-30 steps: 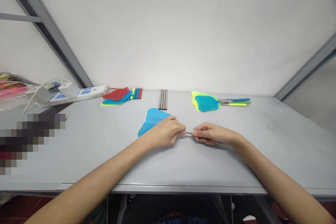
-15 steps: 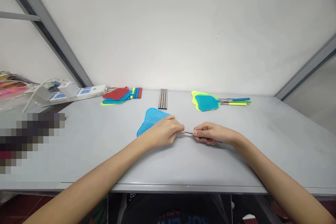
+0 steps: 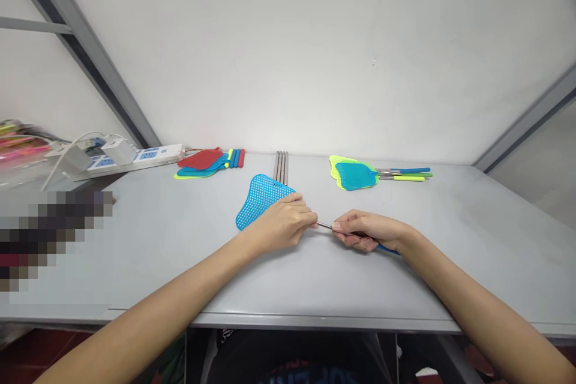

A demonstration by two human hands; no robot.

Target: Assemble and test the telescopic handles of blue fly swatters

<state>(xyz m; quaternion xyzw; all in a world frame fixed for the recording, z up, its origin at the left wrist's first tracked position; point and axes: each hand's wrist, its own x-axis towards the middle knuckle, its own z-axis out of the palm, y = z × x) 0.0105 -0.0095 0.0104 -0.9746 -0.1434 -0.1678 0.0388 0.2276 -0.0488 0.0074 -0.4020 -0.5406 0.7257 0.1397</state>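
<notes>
A blue fly swatter (image 3: pixel 263 199) with a perforated head lies across both my hands over the table's middle. My left hand (image 3: pixel 290 219) is closed around it where the head meets the rod, hiding that joint. A short piece of metal rod (image 3: pixel 324 225) shows between the hands. Thumb and fingers of my right hand (image 3: pixel 362 230) are wrapped around the rod's other end and the blue handle (image 3: pixel 387 249), part of which sticks out below the palm.
Several metal tubes (image 3: pixel 281 167) lie behind the swatter head. Loose swatter heads (image 3: pixel 200 159) and coloured grips (image 3: pixel 236 158) are at the back left, beside a power strip (image 3: pixel 153 159). Swatters with handles (image 3: pixel 357 175) are stacked at the back right on the grey table (image 3: pixel 315 288).
The swatter has tilted slightly, its blue head rising and now overlapping the lower ends of the metal tubes. More of the blue handle shows below my right hand. Both hands keep their hold.
</notes>
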